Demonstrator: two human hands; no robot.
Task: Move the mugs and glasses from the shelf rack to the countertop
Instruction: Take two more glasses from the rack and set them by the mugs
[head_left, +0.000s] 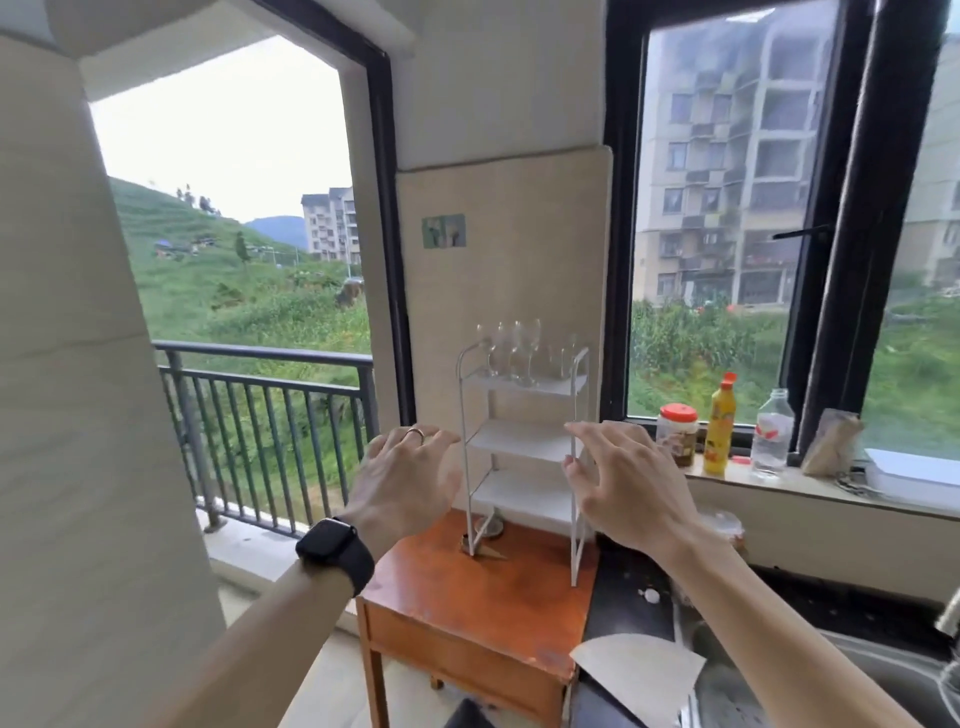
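A white three-tier shelf rack (524, 447) stands on a small orange wooden table (467, 587). Several clear stemmed glasses (511, 351) stand on its top tier, with shorter clear glasses (558, 358) beside them on the right. The two lower tiers look bare. My left hand (402, 480), with a ring and a black watch on the wrist, is raised left of the rack with fingers spread. My right hand (618, 483) is raised right of the rack, fingers apart. Neither hand touches the rack or a glass. The dark countertop (628, 577) lies to the right of the table.
On the window sill at right stand a red-lidded jar (676, 434), a yellow bottle (721, 423), a clear plastic bottle (774, 431) and a bag (831, 441). A sink (852, 670) and a pale paper sheet (639, 670) sit at lower right. A balcony railing (270, 415) is at left.
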